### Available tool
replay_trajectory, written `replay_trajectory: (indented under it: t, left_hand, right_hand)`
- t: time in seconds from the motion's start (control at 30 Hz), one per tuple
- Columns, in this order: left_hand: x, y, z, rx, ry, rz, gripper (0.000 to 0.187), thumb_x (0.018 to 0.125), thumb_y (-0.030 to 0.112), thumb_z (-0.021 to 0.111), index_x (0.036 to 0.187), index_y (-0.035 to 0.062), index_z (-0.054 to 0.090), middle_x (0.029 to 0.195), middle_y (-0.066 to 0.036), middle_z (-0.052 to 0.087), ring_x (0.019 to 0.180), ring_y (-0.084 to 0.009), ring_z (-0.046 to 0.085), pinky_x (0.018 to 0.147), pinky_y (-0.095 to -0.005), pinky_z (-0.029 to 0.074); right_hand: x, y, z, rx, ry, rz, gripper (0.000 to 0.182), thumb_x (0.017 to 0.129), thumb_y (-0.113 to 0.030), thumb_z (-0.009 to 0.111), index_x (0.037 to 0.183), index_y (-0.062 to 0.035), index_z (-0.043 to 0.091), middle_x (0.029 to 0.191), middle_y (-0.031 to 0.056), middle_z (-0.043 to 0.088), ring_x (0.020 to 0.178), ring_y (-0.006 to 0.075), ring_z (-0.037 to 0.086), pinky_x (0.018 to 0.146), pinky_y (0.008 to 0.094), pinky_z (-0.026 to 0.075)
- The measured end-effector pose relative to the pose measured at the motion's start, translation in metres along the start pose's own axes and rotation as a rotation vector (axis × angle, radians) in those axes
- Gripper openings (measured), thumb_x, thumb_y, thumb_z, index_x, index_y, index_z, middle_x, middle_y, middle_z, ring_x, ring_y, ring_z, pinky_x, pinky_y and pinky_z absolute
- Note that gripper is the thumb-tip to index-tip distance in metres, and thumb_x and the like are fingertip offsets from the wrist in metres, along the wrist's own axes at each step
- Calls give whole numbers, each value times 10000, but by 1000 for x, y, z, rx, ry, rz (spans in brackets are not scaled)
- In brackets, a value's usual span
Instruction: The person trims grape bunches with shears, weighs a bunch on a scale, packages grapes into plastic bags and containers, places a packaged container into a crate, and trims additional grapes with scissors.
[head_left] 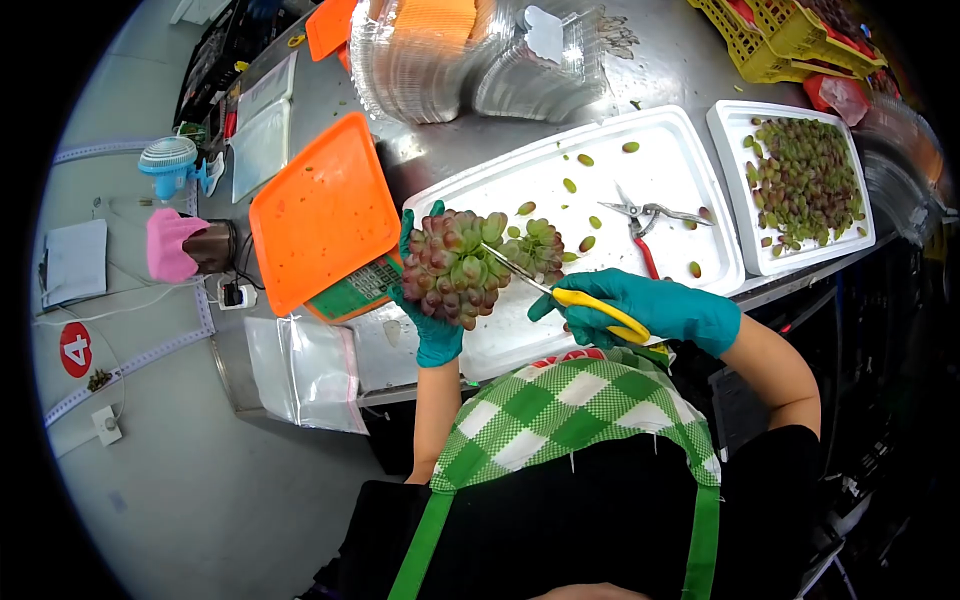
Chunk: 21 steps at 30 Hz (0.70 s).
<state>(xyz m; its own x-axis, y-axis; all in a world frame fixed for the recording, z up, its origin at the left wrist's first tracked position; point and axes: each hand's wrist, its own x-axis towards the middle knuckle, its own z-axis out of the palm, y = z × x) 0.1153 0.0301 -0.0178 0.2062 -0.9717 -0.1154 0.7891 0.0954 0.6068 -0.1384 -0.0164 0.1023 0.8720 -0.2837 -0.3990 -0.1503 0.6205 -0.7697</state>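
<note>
a gloved left hand (436, 335) cradles grapes (452, 272) over the white tray (655, 165) while the right hand (680, 310) grips scissors (575, 298), blades (520, 270) among the berries (475, 274), where light support and aiming only at stems best avoid nicks.

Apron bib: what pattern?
The apron bib is green-and-white checked, as the head view shows.
</note>
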Motion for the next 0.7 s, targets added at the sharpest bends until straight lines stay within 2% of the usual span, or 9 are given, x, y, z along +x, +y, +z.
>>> replay_trajectory:
  t: [0.03, 0.13, 0.23, 0.43, 0.53, 0.57, 0.67, 0.7]
  left_hand:
    - [0, 0, -2, -16, 19, -6, 707, 766, 536, 393, 1317, 121, 234, 1345, -156, 260, 1222, -291, 292, 1029, -435, 203]
    - [3, 1, 2, -37, 14, -4, 662, 783, 500, 382, 1308, 119, 250, 1337, -147, 276, 1208, -287, 311, 1023, -430, 219]
    - [2, 3, 15, -42, -59, 6, 657, 782, 498, 401, 1300, 119, 263, 1323, -130, 300, 1191, -278, 334, 1011, -428, 247]
    - [-3, 2, 5, 58, 12, -9, 709, 763, 569, 375, 1298, 116, 273, 1319, -112, 305, 1183, -284, 341, 1004, -434, 259]
    - [-6, 2, -1, 127, 65, -32, 737, 753, 605, 363, 1297, 115, 278, 1318, -104, 308, 1179, -286, 344, 1000, -437, 265]
    - [-8, 3, -3, 145, 74, -34, 746, 750, 617, 358, 1297, 115, 279, 1317, -101, 309, 1178, -287, 345, 999, -437, 267]
    - [-11, 1, -7, 176, 70, -8, 732, 756, 622, 348, 1283, 117, 304, 1299, -101, 334, 1169, -285, 356, 994, -437, 275]
    - [-12, 0, -7, 185, 61, 10, 720, 760, 619, 345, 1276, 118, 316, 1290, -102, 346, 1166, -283, 360, 992, -437, 278]
  right_hand:
    - [1, 2, -2, -43, -21, -20, 408, 838, -359, 519, 1100, -47, 507, 745, -13, 519, 631, 28, 454, 514, 161, 377]
    - [-1, -11, -1, -46, -17, 119, 404, 846, -367, 502, 1080, -38, 517, 707, -10, 525, 578, 36, 457, 465, 169, 365]
    - [1, -7, 0, 49, 3, 84, 401, 850, -373, 491, 1059, -32, 527, 666, -8, 526, 535, 43, 455, 438, 177, 357]
    - [7, -6, 11, 25, 146, 159, 384, 829, -360, 533, 1017, -26, 536, 699, 31, 553, 566, 56, 497, 470, 185, 390]
    - [11, -1, 20, -261, 281, 128, 384, 842, -335, 518, 1097, -47, 508, 696, 13, 553, 616, 38, 514, 503, 184, 414]
    - [10, -1, 22, -358, 309, 125, 431, 815, -364, 547, 1094, -39, 500, 735, 65, 592, 661, 102, 575, 560, 230, 453]
    - [10, 4, 30, -823, 459, 32, 462, 793, -382, 564, 1085, -30, 498, 765, 116, 608, 674, 192, 605, 579, 287, 464]
    - [12, 11, 33, -842, 521, -82, 371, 803, -404, 493, 871, -40, 518, 697, 173, 569, 618, 335, 564, 559, 406, 442]
